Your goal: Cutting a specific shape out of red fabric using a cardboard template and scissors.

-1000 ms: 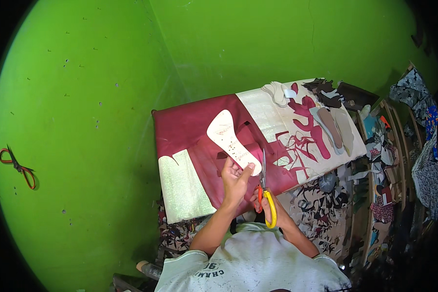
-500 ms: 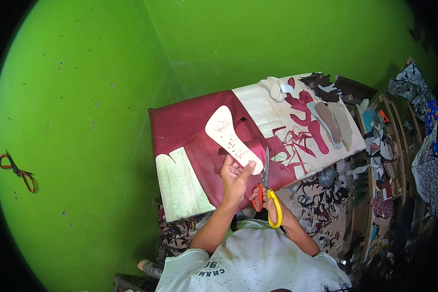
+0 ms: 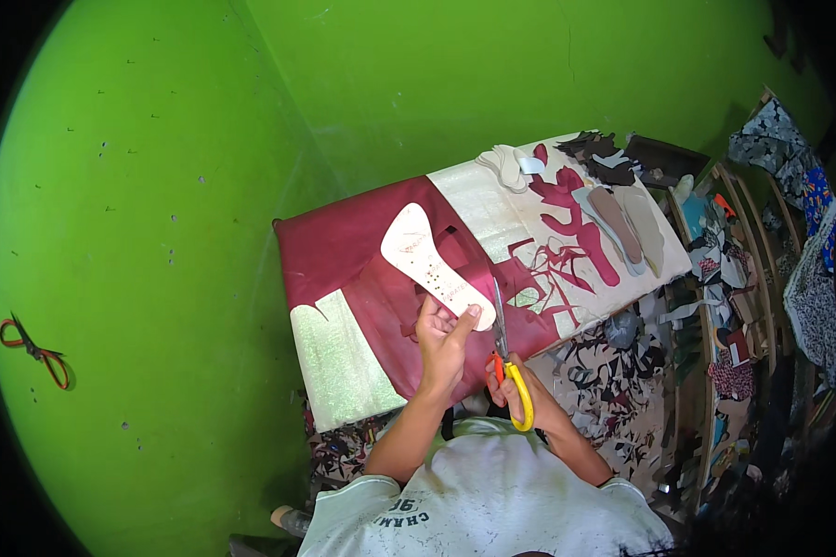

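Observation:
My left hand grips a pale sole-shaped template with handwriting and small dark holes, its thumb on top of the narrow end. Dark red material lies behind the template's right side. My right hand is closed round scissors with one red and one yellow handle. Their blades point away from me, along the template's right edge, against the red material. Below both hands, a dark red sheet with cut-out gaps is spread over the table.
On the right of the pale tabletop lie red cut pieces, thin strips, sole shapes and dark scraps. Scraps cover the floor. Cluttered shelves stand at right. Other scissors hang on the green wall.
The scissors' handles have come closer together, and the blades look more nearly closed. The whole view has shifted slightly; my left hand keeps its grip on the template.

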Demonstrator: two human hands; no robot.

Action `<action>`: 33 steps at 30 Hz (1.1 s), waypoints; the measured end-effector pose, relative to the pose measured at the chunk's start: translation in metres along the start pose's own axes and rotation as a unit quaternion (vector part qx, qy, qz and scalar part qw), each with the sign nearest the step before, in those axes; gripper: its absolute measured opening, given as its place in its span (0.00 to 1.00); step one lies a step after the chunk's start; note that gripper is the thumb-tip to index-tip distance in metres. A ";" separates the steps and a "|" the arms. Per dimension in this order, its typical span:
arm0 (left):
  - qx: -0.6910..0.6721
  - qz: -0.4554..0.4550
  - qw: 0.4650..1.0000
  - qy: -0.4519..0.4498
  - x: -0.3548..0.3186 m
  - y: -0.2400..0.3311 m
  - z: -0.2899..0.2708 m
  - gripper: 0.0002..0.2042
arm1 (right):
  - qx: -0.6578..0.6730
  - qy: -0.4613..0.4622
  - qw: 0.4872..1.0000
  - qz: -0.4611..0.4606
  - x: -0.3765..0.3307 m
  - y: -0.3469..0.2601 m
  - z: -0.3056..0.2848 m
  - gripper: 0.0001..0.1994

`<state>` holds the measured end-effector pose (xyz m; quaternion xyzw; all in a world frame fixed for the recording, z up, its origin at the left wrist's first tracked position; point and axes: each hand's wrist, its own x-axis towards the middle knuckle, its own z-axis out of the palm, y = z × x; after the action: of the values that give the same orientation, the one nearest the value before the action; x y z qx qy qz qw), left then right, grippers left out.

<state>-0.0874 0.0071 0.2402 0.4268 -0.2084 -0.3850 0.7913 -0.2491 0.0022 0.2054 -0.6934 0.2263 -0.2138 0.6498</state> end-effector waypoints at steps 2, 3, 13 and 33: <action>-0.003 -0.003 1.000 -0.007 0.000 0.001 0.001 0.15 | 0.013 0.001 1.000 -0.003 0.001 -0.005 0.003 0.26; 0.007 0.004 1.000 -0.021 0.000 0.002 0.002 0.15 | 0.047 0.013 0.999 -0.022 0.002 -0.007 0.005 0.27; 0.041 -0.005 0.997 -0.063 0.001 0.012 -0.008 0.19 | 0.038 -0.003 0.999 -0.008 -0.001 -0.002 -0.001 0.31; 0.090 -0.035 0.986 -0.136 0.009 0.026 -0.027 0.19 | 0.103 -0.048 0.993 0.041 0.000 -0.006 0.000 0.22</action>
<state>-0.0532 0.0230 0.2467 0.4467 -0.3327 -0.4470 0.7000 -0.2491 0.0029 0.2114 -0.6220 0.2001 -0.1754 0.7365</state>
